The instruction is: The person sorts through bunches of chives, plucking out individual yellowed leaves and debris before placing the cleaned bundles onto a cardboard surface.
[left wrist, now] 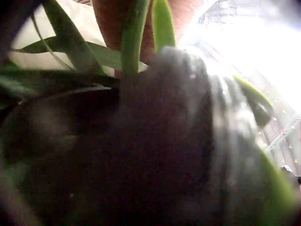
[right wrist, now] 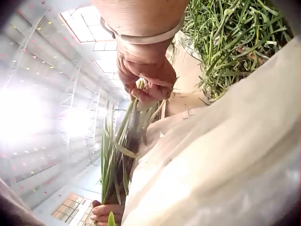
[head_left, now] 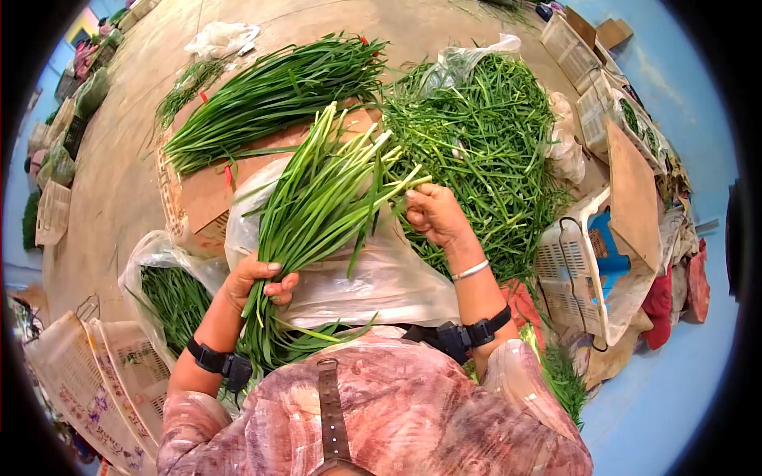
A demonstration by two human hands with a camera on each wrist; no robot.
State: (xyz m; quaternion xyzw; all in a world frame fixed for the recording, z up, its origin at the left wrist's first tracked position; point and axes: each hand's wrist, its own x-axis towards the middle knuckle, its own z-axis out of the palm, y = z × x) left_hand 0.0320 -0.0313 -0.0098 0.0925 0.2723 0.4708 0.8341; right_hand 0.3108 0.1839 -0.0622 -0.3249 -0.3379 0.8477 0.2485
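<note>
In the head view a bunch of long green stalks (head_left: 321, 190) with pale ends fans up and to the right over a plastic sheet (head_left: 373, 282) on the lap. Around its lower, leafy part curls the left hand (head_left: 258, 284). The right hand (head_left: 435, 213) pinches the pale ends of a few stalks at the bunch's right side. From the right wrist view, the right hand (right wrist: 146, 70) has its fingertips closed on stalk ends, with the left hand (right wrist: 107, 213) lower down. Dark blur fills most of the left wrist view, with leaves (left wrist: 134, 37) at its top.
A neat pile of stalks (head_left: 278, 99) lies on cardboard (head_left: 202, 194) ahead. To the right are a large loose heap of greens (head_left: 484, 151) and a white crate (head_left: 567, 274). Stacked crates (head_left: 119, 381) and a plastic bag of greens (head_left: 175, 301) stand at the left.
</note>
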